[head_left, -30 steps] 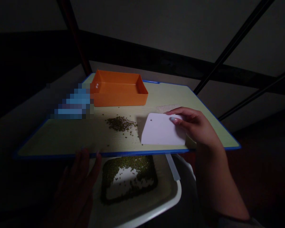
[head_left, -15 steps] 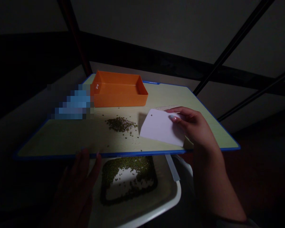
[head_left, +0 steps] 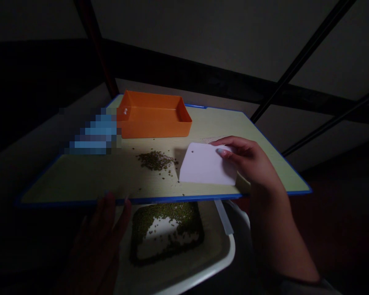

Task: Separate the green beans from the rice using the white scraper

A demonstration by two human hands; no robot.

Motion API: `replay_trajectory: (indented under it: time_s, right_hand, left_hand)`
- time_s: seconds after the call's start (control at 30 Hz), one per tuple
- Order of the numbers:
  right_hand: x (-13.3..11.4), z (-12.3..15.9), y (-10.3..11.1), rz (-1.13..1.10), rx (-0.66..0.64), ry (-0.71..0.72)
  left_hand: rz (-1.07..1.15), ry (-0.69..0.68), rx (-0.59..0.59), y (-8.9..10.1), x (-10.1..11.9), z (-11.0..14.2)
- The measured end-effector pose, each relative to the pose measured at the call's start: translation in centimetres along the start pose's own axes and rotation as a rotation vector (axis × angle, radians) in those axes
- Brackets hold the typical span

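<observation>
My right hand (head_left: 249, 162) pinches a white plastic scraper card (head_left: 204, 164) that stands on edge on the pale table (head_left: 89, 176), just right of a small pile of green beans (head_left: 156, 159). Below the table's blue front edge, my left hand (head_left: 103, 233) grips the left rim of a white tray (head_left: 215, 258), fingers wrapped on it. The tray holds a layer of the same green beans (head_left: 169, 217). The lighting is dim, and my left hand is mostly in shadow.
An empty orange box (head_left: 153, 114) sits at the back of the table. A blurred blue patch (head_left: 94, 133) lies to its left. Dark metal bars (head_left: 298, 61) cross behind the table. A few stray beans dot the surface near the pile.
The scraper has slid slightly left toward the bean pile and now stands more level on the table. My left hand and the tray have barely moved.
</observation>
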State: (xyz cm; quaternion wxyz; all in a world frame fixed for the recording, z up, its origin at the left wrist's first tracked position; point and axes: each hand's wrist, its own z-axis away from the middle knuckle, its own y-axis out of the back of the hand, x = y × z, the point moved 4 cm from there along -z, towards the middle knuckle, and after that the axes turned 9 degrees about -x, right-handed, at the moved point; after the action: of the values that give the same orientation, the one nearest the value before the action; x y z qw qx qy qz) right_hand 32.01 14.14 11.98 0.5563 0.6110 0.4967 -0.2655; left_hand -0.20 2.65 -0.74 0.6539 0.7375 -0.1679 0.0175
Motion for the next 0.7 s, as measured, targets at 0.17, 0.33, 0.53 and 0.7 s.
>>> replay_trajectory:
  time_s: [0.17,0.33,0.53,0.7]
  right_hand:
    - [-0.3,0.9,1.1,-0.001,0.038,0.042]
    - [-0.2,1.3,0.9,0.036,0.017,0.027]
    - [0.2,0.7,0.3,0.030,0.053,-0.023]
    - [0.4,0.4,-0.2,-0.018,0.038,-0.022]
  left_hand:
    - [0.066,-0.010,-0.053,1.4,1.4,0.5]
    - [0.080,0.021,0.018,1.8,2.2,0.4]
    - [0.082,0.033,0.004,1.3,1.4,0.2]
    - [0.113,0.020,-0.017,1.3,1.2,0.3]
